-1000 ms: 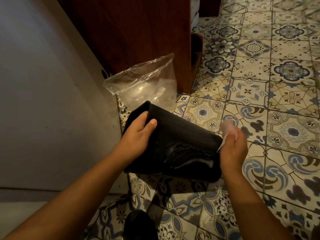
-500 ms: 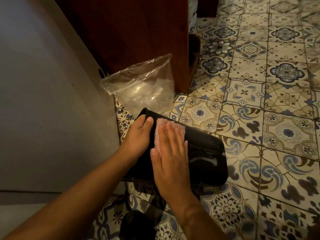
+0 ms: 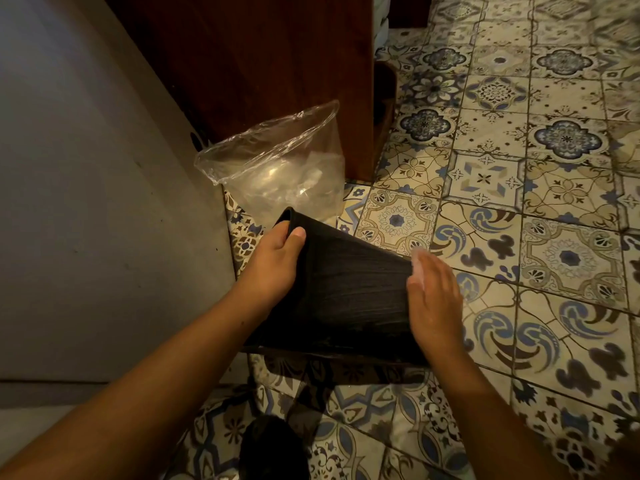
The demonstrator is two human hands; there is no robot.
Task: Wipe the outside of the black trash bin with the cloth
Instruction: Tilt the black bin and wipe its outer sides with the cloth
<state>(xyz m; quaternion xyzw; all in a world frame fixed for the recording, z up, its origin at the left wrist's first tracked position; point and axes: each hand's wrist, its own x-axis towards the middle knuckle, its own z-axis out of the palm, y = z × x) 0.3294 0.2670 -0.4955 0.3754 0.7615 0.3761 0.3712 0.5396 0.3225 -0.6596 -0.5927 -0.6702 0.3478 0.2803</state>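
Observation:
The black trash bin [image 3: 349, 292] lies tipped on its side above the tiled floor, its rim towards the left. My left hand [image 3: 273, 268] grips that rim, thumb on the outer wall and fingers inside. My right hand [image 3: 434, 299] lies flat on the bin's right end, near its base, pressing a pale pink cloth [image 3: 417, 259] against the wall. Only a blurred edge of the cloth shows beyond my fingertips. The bin's wall shows faint wet streaks.
A clear plastic bag [image 3: 277, 168] stands just behind the bin, against a dark wooden cabinet [image 3: 263, 64]. A grey wall [image 3: 86, 202] runs along the left. Patterned floor tiles [image 3: 519, 202] spread to the right. A dark object [image 3: 273, 448] lies near the bottom edge.
My right hand with the cloth slid from the bin's rim end, beside my left thumb, along the wall to its base end. The left hand kept its grip on the rim.

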